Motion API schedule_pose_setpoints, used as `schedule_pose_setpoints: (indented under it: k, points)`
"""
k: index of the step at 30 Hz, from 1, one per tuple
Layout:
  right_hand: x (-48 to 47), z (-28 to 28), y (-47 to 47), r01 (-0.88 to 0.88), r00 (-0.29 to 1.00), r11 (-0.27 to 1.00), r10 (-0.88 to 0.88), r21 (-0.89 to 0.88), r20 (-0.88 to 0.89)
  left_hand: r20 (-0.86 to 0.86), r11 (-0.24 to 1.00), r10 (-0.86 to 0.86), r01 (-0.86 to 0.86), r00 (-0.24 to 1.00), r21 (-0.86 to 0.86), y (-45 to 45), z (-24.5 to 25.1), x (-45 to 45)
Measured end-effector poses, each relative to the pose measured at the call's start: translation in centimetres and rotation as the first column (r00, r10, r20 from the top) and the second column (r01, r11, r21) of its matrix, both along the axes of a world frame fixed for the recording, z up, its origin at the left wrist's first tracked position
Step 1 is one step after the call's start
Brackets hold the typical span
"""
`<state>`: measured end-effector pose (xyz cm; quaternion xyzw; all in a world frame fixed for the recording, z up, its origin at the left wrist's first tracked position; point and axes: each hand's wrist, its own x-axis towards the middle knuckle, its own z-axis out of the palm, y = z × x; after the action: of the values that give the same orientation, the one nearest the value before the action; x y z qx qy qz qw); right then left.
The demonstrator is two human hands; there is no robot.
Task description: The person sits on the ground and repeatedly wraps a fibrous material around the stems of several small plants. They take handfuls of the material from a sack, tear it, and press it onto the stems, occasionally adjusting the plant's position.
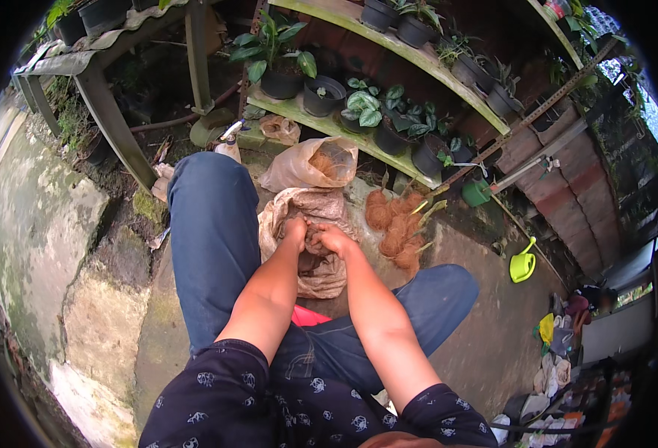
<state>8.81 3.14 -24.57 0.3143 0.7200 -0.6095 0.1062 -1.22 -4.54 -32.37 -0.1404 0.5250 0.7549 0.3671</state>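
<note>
Over the mouth of a woven plastic sack [324,287], my left hand [294,231] and my right hand [331,239] are close together. Between them they grip a brown, soil-like clump [316,246], its shape partly covered by my fingers. The sack stands between my knees with its rim rolled down. Just beyond it lies a translucent plastic bag [284,168], its mouth facing right, with coconut fibre [323,162] inside. Several fibre-wrapped plant balls [399,221] rest on the concrete to the right, some with leaves sticking out.
Potted plants [362,106] line a mossy wooden shelf [345,139] ahead. A white spray bottle [228,147] stands beyond my left knee. On the right are a yellow-green watering can [522,264] and a green pot [476,192]. A wooden-legged bench [115,126] rises at left.
</note>
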Motion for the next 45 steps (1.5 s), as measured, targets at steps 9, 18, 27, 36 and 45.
schedule_pose_setpoints:
  k: [9,18,27,36,45]
  points:
    - [0.5,0.4,1.4,-0.135,0.991,0.991,0.135,0.004,0.003,0.11,0.982,0.087,-0.066,0.99,-0.178,0.1,2.1,0.4]
    - [1.7,1.6,1.0,-0.255,0.954,0.966,0.245,0.039,0.171,0.102,0.875,0.273,-0.203,0.957,-0.44,-0.3,2.6,-0.3]
    - [2.5,-3.8,3.4,0.214,0.93,0.873,-0.319,0.439,0.181,-0.188,0.852,-0.059,-0.048,0.98,-0.521,-1.0,5.2,0.2]
    - [2.8,-6.4,4.8,0.513,0.848,0.833,-0.529,0.207,0.029,-0.28,0.751,0.148,-0.292,0.949,-0.592,-1.0,8.8,-0.3]
    - [0.9,1.5,1.4,0.409,0.911,0.853,-0.402,-0.325,0.091,-0.471,0.909,-0.313,0.116,0.825,-0.401,-1.0,4.2,2.7]
